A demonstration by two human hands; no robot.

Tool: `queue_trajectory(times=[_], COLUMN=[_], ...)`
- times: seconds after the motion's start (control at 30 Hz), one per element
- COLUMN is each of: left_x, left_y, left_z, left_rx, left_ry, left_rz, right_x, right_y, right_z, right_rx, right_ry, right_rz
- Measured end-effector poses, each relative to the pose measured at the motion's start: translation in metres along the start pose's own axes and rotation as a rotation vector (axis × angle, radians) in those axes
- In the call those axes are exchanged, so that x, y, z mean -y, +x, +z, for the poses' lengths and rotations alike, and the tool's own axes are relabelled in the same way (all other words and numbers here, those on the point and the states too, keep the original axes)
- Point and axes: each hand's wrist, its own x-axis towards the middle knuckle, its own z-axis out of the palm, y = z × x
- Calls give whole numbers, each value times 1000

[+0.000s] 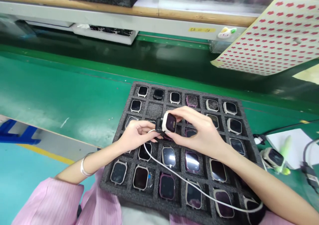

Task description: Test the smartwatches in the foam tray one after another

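Note:
Between thumb and fingers, my right hand (199, 130) grips a white-cased smartwatch (170, 122) with no strap, its dark screen tilted to the right. My left hand (138, 132) pinches a small black charger (159, 124) against or very close to the back of that watch; I cannot tell whether they touch. A white cable (179, 177) runs from the charger and loops down to the lower right. Below both hands lies a dark grey foam tray (154, 109) holding several watch bodies in white, black and purple, one per compartment.
On the green workbench (74, 82), right of the tray, are another watch (272, 157), a white pad (296, 140), a green pen-like item (285, 150) and black cables (309, 175). A sheet of red stickers (276, 36) hangs from the shelf edge (99, 16) above.

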Motion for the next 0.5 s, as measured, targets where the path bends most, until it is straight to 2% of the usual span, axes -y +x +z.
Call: queue_trajectory(times=[0.07,0.23,0.5], left_x=[1,7,10], left_y=[1,3,2], left_z=[1,-1,-4], left_rx=[-17,-38,59], left_ry=[-20,-13,157], left_rz=[1,20,119], right_x=[1,-1,-4], right_y=[1,-2,-2], right_z=[-3,3,6], right_rx=[-8,111,212], right_ry=[3,-32,-24], right_rz=[-9,-19,-2])
